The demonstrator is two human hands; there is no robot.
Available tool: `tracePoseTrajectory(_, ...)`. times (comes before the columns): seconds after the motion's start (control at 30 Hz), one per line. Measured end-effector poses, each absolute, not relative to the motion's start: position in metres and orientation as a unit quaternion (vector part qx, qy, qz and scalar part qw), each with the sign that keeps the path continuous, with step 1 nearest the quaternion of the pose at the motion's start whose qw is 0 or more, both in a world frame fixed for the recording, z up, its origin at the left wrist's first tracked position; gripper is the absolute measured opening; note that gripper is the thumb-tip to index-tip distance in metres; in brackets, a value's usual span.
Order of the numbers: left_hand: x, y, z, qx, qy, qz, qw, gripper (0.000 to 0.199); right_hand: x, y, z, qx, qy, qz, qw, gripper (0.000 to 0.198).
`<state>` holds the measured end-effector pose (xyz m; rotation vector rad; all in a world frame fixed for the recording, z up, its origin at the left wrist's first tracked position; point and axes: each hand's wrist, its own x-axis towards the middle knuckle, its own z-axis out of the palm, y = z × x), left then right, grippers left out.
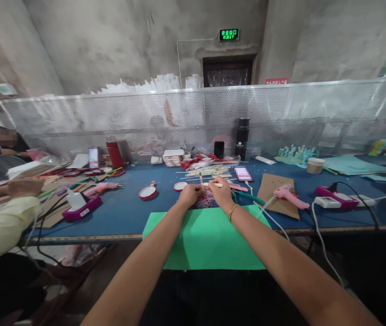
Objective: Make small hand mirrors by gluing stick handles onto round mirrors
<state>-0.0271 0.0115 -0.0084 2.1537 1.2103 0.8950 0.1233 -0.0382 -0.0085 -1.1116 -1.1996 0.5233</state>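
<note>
My left hand [190, 196] is closed, its fingertips pinched over a tangled purple and multicoloured strand-like material [207, 200]. A short upright brown stick [200, 178] rises beside those fingertips; what they grip is hidden. Close by on the right, my right hand [222, 194] pinches a pale wooden stick [215, 184] that points toward the left hand. A bright green sheet [213, 240] lies under both forearms and hangs over the table's front edge. Small red-rimmed round pieces, one red-rimmed disc [148, 193] and another red-rimmed disc [180, 186], sit to the left.
Loose wooden sticks [209, 171] lie beyond my hands. Right are green-handled pliers [249, 198], cardboard [277, 192], a pink glue gun [289, 196] and a purple power strip [337, 198] with cords. A black bottle [242, 139] stands behind. Co-workers' arms show at both sides.
</note>
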Motion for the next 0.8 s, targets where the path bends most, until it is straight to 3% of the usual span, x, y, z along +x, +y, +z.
tracePoseTrajectory(0.8, -0.026, 0.0119, -0.0075, 0.794, 0.458, 0.315, 0.245, 0.041, 0.1262, -0.038, -0.0088, -0.507, -0.518, 0.205, 0.658, 0.011)
